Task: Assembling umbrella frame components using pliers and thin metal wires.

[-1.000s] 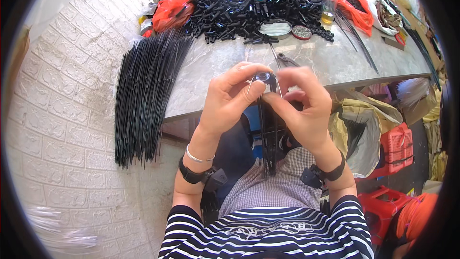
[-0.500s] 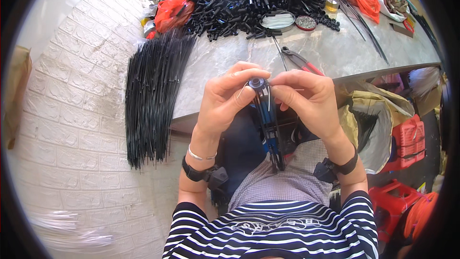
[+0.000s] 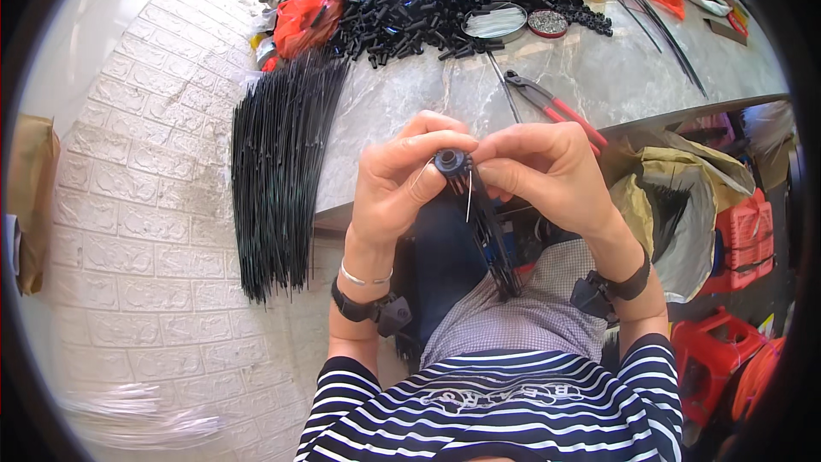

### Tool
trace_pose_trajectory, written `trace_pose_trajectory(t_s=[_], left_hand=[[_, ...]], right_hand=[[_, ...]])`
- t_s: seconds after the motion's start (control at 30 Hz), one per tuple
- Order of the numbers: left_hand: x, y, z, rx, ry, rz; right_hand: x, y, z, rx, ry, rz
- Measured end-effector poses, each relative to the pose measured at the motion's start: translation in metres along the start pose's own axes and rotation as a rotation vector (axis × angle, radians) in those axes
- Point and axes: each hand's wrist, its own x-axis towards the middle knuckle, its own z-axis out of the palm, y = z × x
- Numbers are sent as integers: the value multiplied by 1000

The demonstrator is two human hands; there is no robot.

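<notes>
My left hand point(image 3: 385, 178) is closed round a black ring-shaped hub point(image 3: 450, 160) at the upper end of what looks like a folded umbrella frame. The frame's thin black ribs point(image 3: 494, 248) hang from the hub, slanting down toward my lap. Against the hub's right side, my right hand point(image 3: 552, 173) holds thumb and forefinger pinched together; whatever lies between those fingertips is hidden. A thin white wire point(image 3: 469, 198) dangles below the hub, beside my right thumb.
A heap of short black tubular parts point(image 3: 402, 8) covers the table's point(image 3: 385, 103) far side. Dishes of white sticks point(image 3: 494, 24) and tiny metal bits point(image 3: 547, 24) stand before it. Red-handled pincers point(image 3: 556, 107) lie ahead. Long black rods point(image 3: 282, 180) overhang the left edge.
The hub has shifted slightly left and down in view, and the ribs' lower end has swung slightly right. Both hands keep their closed grip; the whole view has shifted a little.
</notes>
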Motion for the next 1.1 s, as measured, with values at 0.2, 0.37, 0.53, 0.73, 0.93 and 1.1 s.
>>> trace_pose_trajectory(t_s=[0.2, 0.37, 0.53, 0.73, 0.93, 1.1], left_hand=[[0, -1, -2, 18, 21, -23], [-2, -12, -3, -45, 62, -20], [1, -12, 0, -81, 69, -17], [0, -15, 5, -124, 159, -122], [7, -22, 10, -164, 235, -176], [15, -32, 5, -86, 240, -186]], right_hand=[[-2, -4, 7, -203, 78, -83], [-2, -3, 12, -294, 140, -88], [0, 3, 10, -127, 160, 38], [1, 2, 2, -45, 210, 26], [9, -4, 7, -338, 267, -252], [19, 7, -2, -294, 274, -218]])
